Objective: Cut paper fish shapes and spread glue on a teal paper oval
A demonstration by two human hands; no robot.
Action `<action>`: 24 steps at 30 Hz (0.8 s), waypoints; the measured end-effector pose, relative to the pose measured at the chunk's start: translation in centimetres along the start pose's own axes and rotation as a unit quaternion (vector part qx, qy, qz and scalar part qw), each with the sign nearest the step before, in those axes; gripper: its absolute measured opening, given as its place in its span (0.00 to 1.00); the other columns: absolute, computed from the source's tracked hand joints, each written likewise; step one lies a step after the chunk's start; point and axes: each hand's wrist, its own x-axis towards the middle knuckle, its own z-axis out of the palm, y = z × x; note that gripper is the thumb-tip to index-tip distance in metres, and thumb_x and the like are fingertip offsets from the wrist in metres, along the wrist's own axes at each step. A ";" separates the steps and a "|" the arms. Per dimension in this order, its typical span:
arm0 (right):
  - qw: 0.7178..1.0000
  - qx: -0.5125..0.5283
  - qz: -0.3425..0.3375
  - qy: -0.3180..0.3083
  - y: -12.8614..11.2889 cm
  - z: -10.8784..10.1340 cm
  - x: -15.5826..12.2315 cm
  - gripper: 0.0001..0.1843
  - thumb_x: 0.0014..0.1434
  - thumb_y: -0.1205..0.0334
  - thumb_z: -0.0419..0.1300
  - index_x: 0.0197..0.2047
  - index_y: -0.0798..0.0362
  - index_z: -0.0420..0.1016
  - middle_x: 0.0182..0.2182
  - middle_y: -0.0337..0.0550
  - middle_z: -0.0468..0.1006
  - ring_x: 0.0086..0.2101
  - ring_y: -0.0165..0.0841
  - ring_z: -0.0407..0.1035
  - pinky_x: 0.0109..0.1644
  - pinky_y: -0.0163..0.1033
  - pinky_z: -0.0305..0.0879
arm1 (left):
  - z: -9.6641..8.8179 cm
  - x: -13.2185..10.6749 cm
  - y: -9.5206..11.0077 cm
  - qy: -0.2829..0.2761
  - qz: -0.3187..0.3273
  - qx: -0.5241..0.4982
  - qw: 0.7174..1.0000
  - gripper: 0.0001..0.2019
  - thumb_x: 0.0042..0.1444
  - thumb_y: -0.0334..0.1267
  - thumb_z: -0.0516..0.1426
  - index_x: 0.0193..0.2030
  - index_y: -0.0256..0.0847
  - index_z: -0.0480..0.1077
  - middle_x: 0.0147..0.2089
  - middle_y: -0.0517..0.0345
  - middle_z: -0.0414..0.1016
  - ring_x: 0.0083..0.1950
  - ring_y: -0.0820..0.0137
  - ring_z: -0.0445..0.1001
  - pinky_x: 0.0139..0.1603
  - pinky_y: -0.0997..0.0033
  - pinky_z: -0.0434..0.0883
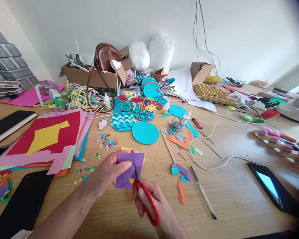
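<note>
My left hand pinches a piece of purple paper by its left side, thumb on top. A fish-like outline is drawn on the paper. Bits of yellow paper show behind its upper edge. In my right hand are red-handled scissors, fingers through the loops. Their dark blades reach over the right part of the purple paper, near my left thumb. Just beyond lies a round turquoise card disc, beside a disc with wavy strips.
Coloured paper sheets are stacked at left, near a black phone. Confetti lies behind my left hand. At right are a pen, a lit phone and a white cable. Glue bottles stand farther back.
</note>
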 end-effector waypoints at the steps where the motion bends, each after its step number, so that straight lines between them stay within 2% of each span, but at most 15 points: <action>1: 1.000 0.006 -0.005 -0.004 0.2 -0.1 0.0 0.27 0.55 0.37 0.50 0.26 0.56 0.64 0.12 0.31 0.60 0.14 0.22 0.50 0.18 0.29 0.45 | 0.0 0.0 -0.1 -0.006 0.000 -0.002 1.000 0.11 0.47 0.43 0.58 0.33 0.37 0.71 0.25 0.62 0.70 0.26 0.73 0.65 0.28 0.75 0.64; 12: 1.000 0.012 -0.020 0.004 0.7 0.0 0.0 0.26 0.56 0.38 0.50 0.26 0.55 0.63 0.13 0.32 0.60 0.14 0.22 0.52 0.19 0.29 0.46 | 0.6 0.1 0.2 -0.012 -0.017 0.000 1.000 0.12 0.44 0.45 0.58 0.32 0.38 0.70 0.25 0.61 0.70 0.27 0.71 0.66 0.30 0.73 0.64; 24: 0.999 -0.009 -0.018 0.030 0.5 0.0 -0.2 0.26 0.57 0.39 0.49 0.24 0.54 0.60 0.13 0.31 0.59 0.15 0.21 0.48 0.20 0.29 0.46 | 0.7 0.2 -0.1 -0.003 0.003 0.014 1.000 0.11 0.46 0.45 0.58 0.29 0.38 0.69 0.26 0.62 0.68 0.27 0.72 0.64 0.29 0.75 0.63</action>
